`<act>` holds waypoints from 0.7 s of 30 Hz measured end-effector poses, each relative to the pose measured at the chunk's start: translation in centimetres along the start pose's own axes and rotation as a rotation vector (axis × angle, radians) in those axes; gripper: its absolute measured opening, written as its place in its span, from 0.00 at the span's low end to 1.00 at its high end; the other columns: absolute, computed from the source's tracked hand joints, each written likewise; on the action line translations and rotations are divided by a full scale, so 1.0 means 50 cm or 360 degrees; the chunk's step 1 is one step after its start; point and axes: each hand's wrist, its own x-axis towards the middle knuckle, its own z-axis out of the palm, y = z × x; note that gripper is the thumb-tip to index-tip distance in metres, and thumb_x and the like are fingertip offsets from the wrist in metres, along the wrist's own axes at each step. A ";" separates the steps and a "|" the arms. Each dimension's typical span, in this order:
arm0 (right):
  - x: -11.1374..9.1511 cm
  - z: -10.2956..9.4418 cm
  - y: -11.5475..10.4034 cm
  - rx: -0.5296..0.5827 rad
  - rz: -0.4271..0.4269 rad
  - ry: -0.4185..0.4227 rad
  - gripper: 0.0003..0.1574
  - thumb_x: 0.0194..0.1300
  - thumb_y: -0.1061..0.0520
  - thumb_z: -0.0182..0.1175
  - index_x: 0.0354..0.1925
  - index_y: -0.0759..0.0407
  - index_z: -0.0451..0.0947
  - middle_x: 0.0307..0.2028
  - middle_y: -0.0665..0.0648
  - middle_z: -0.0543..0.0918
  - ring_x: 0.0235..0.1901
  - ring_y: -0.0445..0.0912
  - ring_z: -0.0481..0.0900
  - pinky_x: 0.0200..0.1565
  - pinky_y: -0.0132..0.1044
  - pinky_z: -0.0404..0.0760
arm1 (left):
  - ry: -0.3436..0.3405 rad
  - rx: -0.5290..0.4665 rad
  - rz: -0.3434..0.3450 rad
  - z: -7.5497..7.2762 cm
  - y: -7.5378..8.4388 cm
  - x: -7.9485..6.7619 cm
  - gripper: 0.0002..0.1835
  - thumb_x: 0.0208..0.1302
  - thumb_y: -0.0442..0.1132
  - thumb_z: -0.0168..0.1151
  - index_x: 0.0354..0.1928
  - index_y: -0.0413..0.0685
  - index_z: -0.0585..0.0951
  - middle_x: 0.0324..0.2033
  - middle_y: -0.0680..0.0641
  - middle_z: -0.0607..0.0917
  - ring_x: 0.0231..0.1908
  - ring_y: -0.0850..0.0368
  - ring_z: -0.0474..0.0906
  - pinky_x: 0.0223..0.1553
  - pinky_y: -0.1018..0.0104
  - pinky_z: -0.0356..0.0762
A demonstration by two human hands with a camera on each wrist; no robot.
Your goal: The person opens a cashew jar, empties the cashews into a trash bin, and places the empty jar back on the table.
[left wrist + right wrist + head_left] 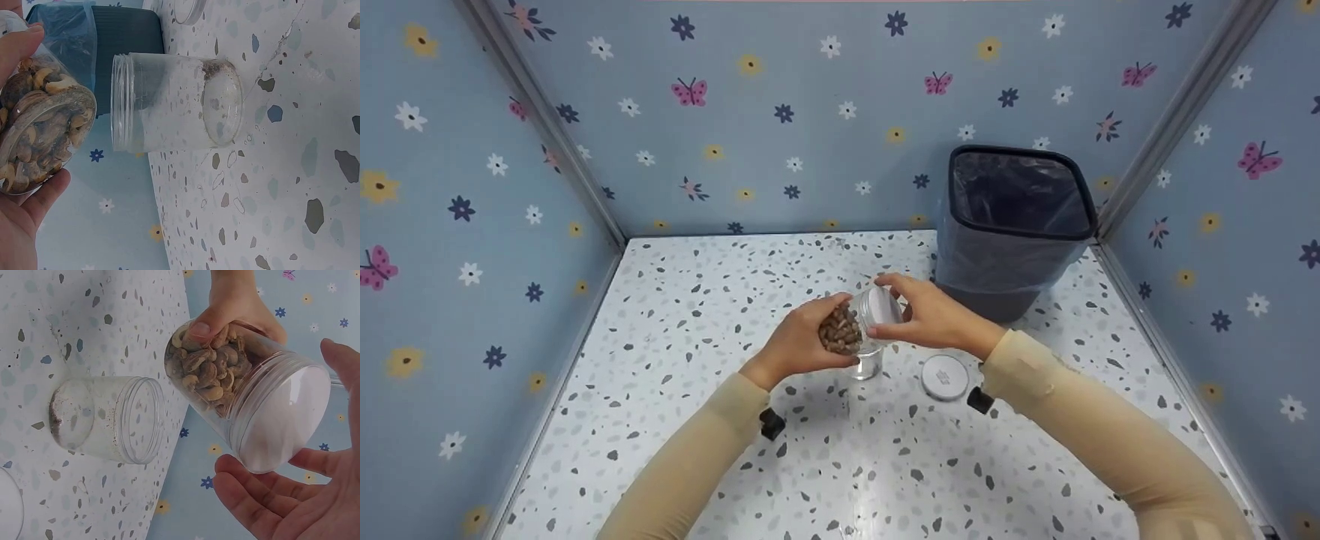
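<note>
My left hand [802,337] grips a clear jar [214,371] of brown-skinned cashews [840,330], tilted in the air with its lid end toward the right. On that end sits a white lid [284,419]. Spread loosely around the lid is my right hand [926,311]; in the right wrist view its thumb stands apart from the rim, and its other fingers are close beside it, contact unclear. Below the held jar, a second clear jar [174,104] stands upright and lidless on the table, with brown crumbs [216,68] at its bottom.
Right of the standing jar, a loose white lid [945,377] lies flat on the speckled table [720,300]. At the back right stands a dark-rimmed bin [997,277] with a plastic liner. Flower-patterned panels [810,150] enclose the table at the back and sides.
</note>
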 end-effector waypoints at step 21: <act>-0.006 -0.006 0.005 -0.0210 -0.0440 -0.0034 0.52 0.53 0.60 0.84 0.73 0.55 0.73 0.72 0.62 0.75 0.68 0.60 0.78 0.66 0.57 0.85 | -0.0002 0.0051 0.0000 0.005 0.001 -0.003 0.51 0.49 0.46 0.90 0.75 0.41 0.75 0.66 0.40 0.86 0.62 0.43 0.85 0.66 0.46 0.85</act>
